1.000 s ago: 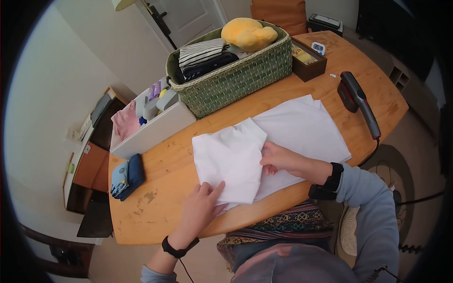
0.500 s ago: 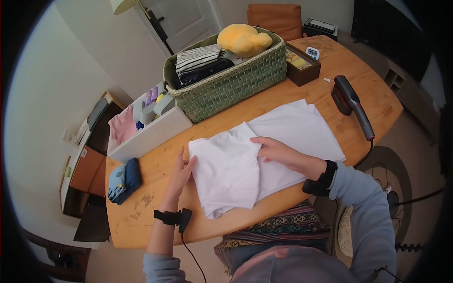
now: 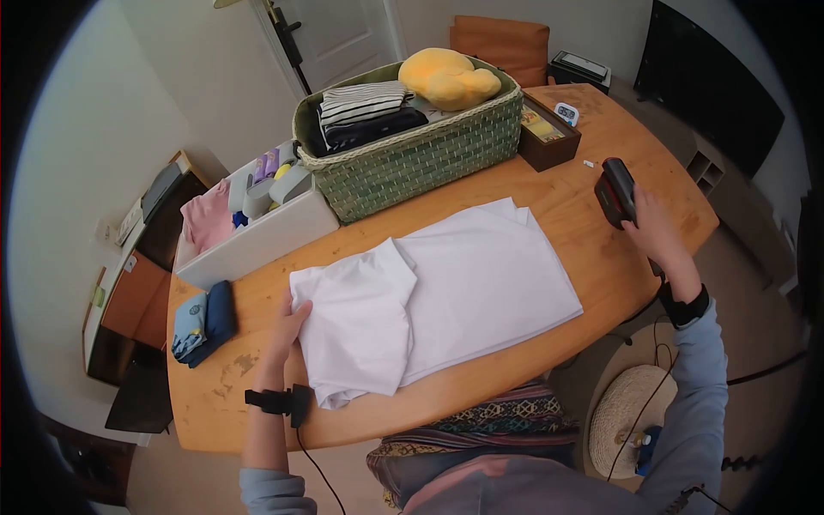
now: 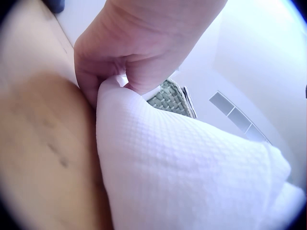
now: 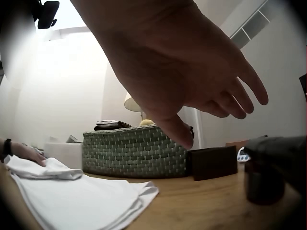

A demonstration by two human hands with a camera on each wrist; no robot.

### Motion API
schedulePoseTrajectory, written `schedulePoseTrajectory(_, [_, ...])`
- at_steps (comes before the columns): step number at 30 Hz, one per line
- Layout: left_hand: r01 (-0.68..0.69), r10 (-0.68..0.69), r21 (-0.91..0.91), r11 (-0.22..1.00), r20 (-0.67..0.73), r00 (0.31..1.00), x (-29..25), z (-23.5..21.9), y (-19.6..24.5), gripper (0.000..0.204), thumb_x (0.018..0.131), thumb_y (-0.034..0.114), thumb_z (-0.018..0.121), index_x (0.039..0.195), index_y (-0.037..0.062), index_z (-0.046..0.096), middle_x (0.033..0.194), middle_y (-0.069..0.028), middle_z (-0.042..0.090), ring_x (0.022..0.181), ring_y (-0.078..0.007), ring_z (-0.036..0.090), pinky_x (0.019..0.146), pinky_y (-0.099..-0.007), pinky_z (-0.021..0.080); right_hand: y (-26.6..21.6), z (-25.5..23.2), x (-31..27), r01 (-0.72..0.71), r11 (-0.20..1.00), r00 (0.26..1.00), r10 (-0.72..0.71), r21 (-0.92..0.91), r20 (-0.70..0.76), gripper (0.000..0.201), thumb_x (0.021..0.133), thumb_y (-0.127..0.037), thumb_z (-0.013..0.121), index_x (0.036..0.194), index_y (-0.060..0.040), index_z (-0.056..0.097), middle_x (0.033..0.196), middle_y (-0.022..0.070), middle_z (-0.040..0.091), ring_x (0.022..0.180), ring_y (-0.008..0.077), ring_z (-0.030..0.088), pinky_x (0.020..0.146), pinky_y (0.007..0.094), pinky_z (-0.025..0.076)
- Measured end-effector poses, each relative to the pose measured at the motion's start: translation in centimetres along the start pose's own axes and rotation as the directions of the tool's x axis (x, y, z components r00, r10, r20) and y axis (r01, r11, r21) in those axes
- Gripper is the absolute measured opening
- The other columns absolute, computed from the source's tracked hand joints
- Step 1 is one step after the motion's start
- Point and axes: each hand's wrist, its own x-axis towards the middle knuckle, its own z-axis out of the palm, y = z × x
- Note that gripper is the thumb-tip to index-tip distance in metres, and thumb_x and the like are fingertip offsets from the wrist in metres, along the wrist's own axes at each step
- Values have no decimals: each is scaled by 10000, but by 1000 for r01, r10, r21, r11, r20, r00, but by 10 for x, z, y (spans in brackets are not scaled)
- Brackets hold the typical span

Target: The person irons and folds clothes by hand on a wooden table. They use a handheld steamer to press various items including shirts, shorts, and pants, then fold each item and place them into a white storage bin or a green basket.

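Observation:
A white garment [image 3: 360, 326], partly folded over at its left, lies across the table's front. At its left edge my left hand [image 3: 286, 330] pinches the cloth between thumb and fingers; the left wrist view shows the waffle-textured fabric [image 4: 182, 163] bunched in the grip. On the right, my right hand [image 3: 659, 233] is over the handle of a black handheld garment steamer [image 3: 614, 190]. In the right wrist view its fingers are spread and straight, with the steamer [image 5: 276, 167] just beyond them. The hand hides most of the handle in the head view.
Behind the garment stand a green woven basket [image 3: 421, 163] with clothes and a yellow plush, a white bin [image 3: 266, 245], and a brown box [image 3: 549, 153] beside a small timer [image 3: 566, 113]. Folded blue clothes [image 3: 206, 322] lie at the table's left. A cord hangs off the right edge.
My left hand went from the garment's front edge to its left edge and took hold there. My right hand left the fold and moved right to the steamer.

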Motion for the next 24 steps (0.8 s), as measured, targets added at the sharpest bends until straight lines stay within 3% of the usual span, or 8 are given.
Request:
schedulePoseTrajectory(2, [81,-80,-44,996,17,997,-6,-7,5,540,907,184,567,1386,51,355,1276,-79,519,1113,-142,511,926,-268,424,20,-14,-2,-207,978,943,203,-10,263,548,771,-236,663,1199,38,457,957,245,605,925,409,583,804,422,469])
schedulePoseTrajectory(6, [191,-179,-116,975,107,978,-12,-7,24,529,912,202,571,1377,53,368,1243,-66,539,1064,-123,535,875,-254,454,57,4,-5,-212,971,908,152,113,391,456,801,-274,645,1100,29,480,826,175,618,824,325,633,732,395,514])
schedulePoseTrajectory(7, [156,-139,-154,976,116,984,-11,-7,20,524,913,208,572,1372,52,374,1234,-61,543,1053,-117,538,864,-250,459,60,5,-4,-390,814,858,151,431,491,402,805,-265,647,1062,10,506,788,138,616,738,270,630,656,360,517])
schedulePoseTrajectory(8, [120,-98,-192,974,121,988,-10,-7,18,519,914,214,573,1367,51,380,1225,-56,548,1042,-112,542,853,-246,464,60,6,-3,-541,524,807,104,658,581,348,809,-256,650,1023,-8,532,751,102,614,652,214,628,581,326,519])
schedulePoseTrajectory(9, [120,-98,-196,973,117,988,-10,-7,17,519,914,214,573,1367,51,380,1225,-56,548,1042,-112,542,853,-246,464,56,9,-2,-538,527,808,100,658,580,348,809,-256,650,1023,-8,532,751,102,614,652,214,628,581,326,519])
schedulePoseTrajectory(11, [79,-54,-198,977,128,990,-11,-5,20,521,913,212,574,1368,50,378,1226,-60,546,1044,-112,540,853,-245,462,46,19,2,-653,94,751,211,751,626,244,807,-223,657,931,-50,539,675,39,582,504,130,555,461,271,480])
schedulePoseTrajectory(17, [47,-29,-166,985,105,994,-10,-6,14,492,909,214,577,1331,18,416,1222,-69,545,1066,-131,529,908,-269,435,13,21,11,-681,47,726,172,731,665,185,794,-174,660,805,-83,500,594,21,535,465,110,517,412,259,449])
schedulePoseTrajectory(24, [60,-45,-136,989,112,993,-7,-7,12,525,909,196,570,1372,49,373,1244,-78,537,1067,-141,534,890,-275,447,-135,-30,-21,-623,129,711,-316,771,628,213,824,-138,617,975,-37,507,639,20,507,468,103,511,421,229,423])
